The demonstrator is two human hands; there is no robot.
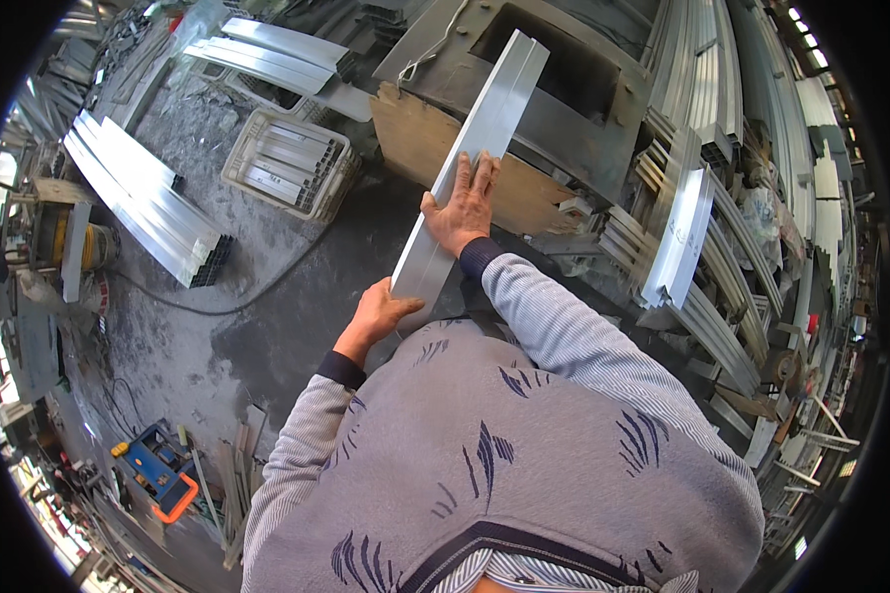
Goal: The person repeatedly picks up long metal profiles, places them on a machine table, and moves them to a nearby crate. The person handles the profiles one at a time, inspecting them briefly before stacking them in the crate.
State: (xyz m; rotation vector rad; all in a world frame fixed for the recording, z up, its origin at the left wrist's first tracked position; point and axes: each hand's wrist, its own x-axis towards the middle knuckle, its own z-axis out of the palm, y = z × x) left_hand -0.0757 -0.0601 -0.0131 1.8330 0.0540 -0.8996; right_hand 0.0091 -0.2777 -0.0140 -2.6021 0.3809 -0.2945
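Observation:
A long silvery aluminium profile (494, 114) slants from my waist up over the metal-topped bench. My left hand (374, 314) grips its near end, the thumb across the top face and the other fingers at the left edge, partly hidden. Farther up, my right hand (462, 210) lies on the top face with its fingers stretched out and the thumb by the left edge. The far end of the profile reaches over a dark rectangular opening (578, 74) in the bench top (420, 49).
A wooden board (415, 148) lines the bench's near side. Left of it stands a pale plastic crate (235, 163) of short profiles. Bundled profiles (133, 203) lie at left, more stacked profiles (680, 237) at right. A blue machine with an orange handle (158, 469) sits lower left; a cable (237, 308) crosses the floor.

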